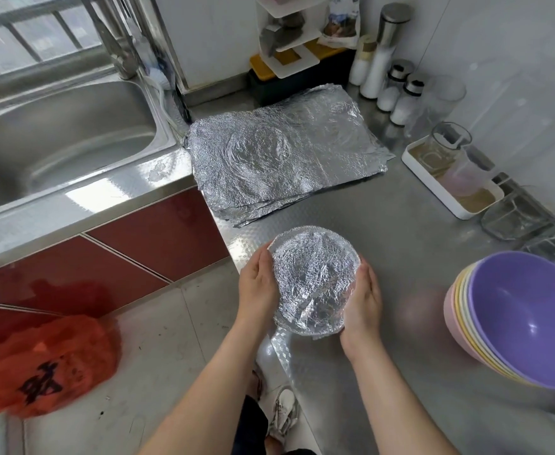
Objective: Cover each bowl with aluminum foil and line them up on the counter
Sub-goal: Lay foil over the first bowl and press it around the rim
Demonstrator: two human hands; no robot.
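Observation:
A bowl wrapped in crinkled aluminum foil [315,279] sits near the front left corner of the steel counter [401,244]. My left hand [258,287] cups its left side and my right hand [361,298] cups its right side, palms against the foil. Behind it lies a stack of flat foil sheets [286,152], wrinkled, with a round imprint in the top one. At the right edge stands a tilted stack of several plastic bowls [519,316], the purple one innermost, pink outermost.
A steel sink [56,133] with a tap lies to the left. Spice jars [397,90], a white tray with glass cups [450,178] and glass dishes [516,218] line the back right wall. A red plastic bag [39,366] lies on the floor.

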